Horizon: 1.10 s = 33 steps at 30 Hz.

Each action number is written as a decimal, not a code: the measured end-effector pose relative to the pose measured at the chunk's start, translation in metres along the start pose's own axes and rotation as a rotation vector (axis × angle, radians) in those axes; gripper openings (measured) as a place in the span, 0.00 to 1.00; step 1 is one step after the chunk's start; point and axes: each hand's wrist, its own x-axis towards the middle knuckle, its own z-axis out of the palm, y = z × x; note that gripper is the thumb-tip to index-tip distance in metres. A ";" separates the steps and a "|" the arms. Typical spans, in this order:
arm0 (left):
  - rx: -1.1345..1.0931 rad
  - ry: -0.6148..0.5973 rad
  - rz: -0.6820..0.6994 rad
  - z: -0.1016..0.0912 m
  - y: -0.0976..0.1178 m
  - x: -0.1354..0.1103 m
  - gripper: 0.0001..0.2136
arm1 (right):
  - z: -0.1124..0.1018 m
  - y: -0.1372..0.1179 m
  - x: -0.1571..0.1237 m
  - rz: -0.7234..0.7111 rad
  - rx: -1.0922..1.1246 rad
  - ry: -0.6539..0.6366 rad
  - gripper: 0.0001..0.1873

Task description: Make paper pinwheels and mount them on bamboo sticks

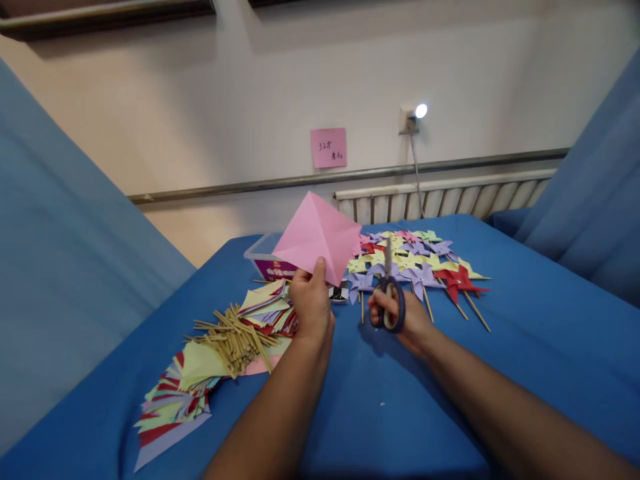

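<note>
The left hand (313,303) is pinched on a square sheet of pink paper with crossing crease lines (313,233), its thumb lying along the near face at the lower edge while the tips of the other fingers are partly hidden, so their exact placing behind the sheet cannot be told. Nearly all of the paper stands out beyond the fingers, up and away from the wrist, raised above the table with its blue cloth cover (520,347). The right hand (413,320) is closed around the looped handles of a pair of dark-blue-handled metal scissors (387,283), whose blades rise above the fingers, to the right of the pink sheet and apart from it. Behind the scissors lie rows of multicoloured paper pinwheels on thin sticks (423,275). Left of the left forearm, a heap of short tan sticks (235,343) lies between two fanned stacks of coloured paper (173,403).
</note>
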 end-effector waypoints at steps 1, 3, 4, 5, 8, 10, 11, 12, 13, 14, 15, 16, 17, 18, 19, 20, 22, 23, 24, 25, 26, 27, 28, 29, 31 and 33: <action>0.031 -0.018 -0.009 0.004 -0.004 -0.003 0.14 | -0.002 -0.003 0.005 -0.086 -0.042 0.068 0.19; 0.076 -0.067 -0.079 0.011 -0.015 -0.012 0.15 | -0.005 -0.007 0.013 -0.200 -0.129 0.164 0.21; 0.087 -0.097 -0.118 0.014 -0.021 -0.017 0.15 | -0.006 -0.008 0.016 -0.234 -0.148 0.200 0.22; 0.080 -0.121 -0.151 0.016 -0.026 -0.022 0.16 | -0.007 -0.008 0.019 -0.258 -0.162 0.227 0.23; 0.040 -0.192 -0.210 0.019 -0.036 -0.032 0.16 | -0.008 -0.004 0.024 -0.320 -0.179 0.283 0.22; 0.037 -0.207 -0.222 0.017 -0.038 -0.035 0.15 | -0.009 -0.001 0.027 -0.332 -0.142 0.299 0.20; 0.012 -0.231 -0.236 0.016 -0.038 -0.035 0.15 | -0.009 0.000 0.027 -0.329 -0.114 0.300 0.19; -0.025 -0.259 -0.256 0.015 -0.037 -0.035 0.15 | -0.010 0.001 0.028 -0.324 -0.086 0.298 0.20; -0.052 -0.287 -0.281 0.013 -0.036 -0.034 0.16 | -0.010 0.002 0.029 -0.317 -0.064 0.296 0.21; -0.062 -0.316 -0.304 0.011 -0.035 -0.033 0.17 | -0.010 0.002 0.030 -0.313 -0.049 0.296 0.22; -0.051 -0.343 -0.322 0.009 -0.035 -0.032 0.18 | -0.011 0.002 0.030 -0.312 -0.041 0.298 0.22; -0.019 -0.371 -0.336 0.006 -0.035 -0.031 0.18 | -0.011 0.002 0.030 -0.314 -0.039 0.304 0.22; 0.026 -0.388 -0.340 0.004 -0.035 -0.029 0.18 | -0.011 0.001 0.031 -0.314 -0.041 0.312 0.22; 0.069 -0.403 -0.338 0.002 -0.036 -0.028 0.18 | -0.011 0.000 0.031 -0.312 -0.043 0.317 0.21; 0.111 -0.418 -0.332 0.000 -0.037 -0.026 0.18 | -0.011 -0.001 0.031 -0.306 -0.042 0.322 0.20; 0.149 -0.430 -0.321 -0.002 -0.038 -0.025 0.18 | -0.012 -0.002 0.032 -0.300 -0.037 0.326 0.19; 0.211 -0.465 -0.299 -0.004 -0.039 -0.023 0.18 | -0.013 -0.002 0.033 -0.295 -0.029 0.332 0.18; 0.237 -0.486 -0.288 -0.005 -0.039 -0.022 0.18 | -0.014 -0.002 0.033 -0.297 -0.031 0.333 0.18; 0.259 -0.505 -0.276 -0.005 -0.039 -0.022 0.18 | -0.015 -0.002 0.034 -0.301 -0.039 0.337 0.18; 0.275 -0.513 -0.261 -0.005 -0.038 -0.022 0.18 | -0.015 -0.002 0.034 -0.304 -0.051 0.341 0.18; 0.289 -0.512 -0.244 -0.005 -0.037 -0.023 0.18 | -0.015 -0.001 0.034 -0.305 -0.064 0.344 0.18; 0.299 -0.503 -0.225 -0.005 -0.037 -0.023 0.18 | -0.015 0.000 0.034 -0.307 -0.075 0.346 0.18; 0.301 -0.490 -0.207 -0.005 -0.036 -0.023 0.17 | -0.015 0.000 0.034 -0.311 -0.087 0.344 0.18; 0.292 -0.478 -0.193 -0.004 -0.035 -0.023 0.17 | -0.015 0.000 0.034 -0.316 -0.102 0.335 0.18; 0.256 -0.466 -0.184 -0.004 -0.033 -0.024 0.17 | -0.014 0.000 0.032 -0.328 -0.146 0.308 0.18; 0.220 -0.456 -0.195 -0.003 -0.032 -0.025 0.17 | -0.014 -0.001 0.030 -0.339 -0.191 0.299 0.18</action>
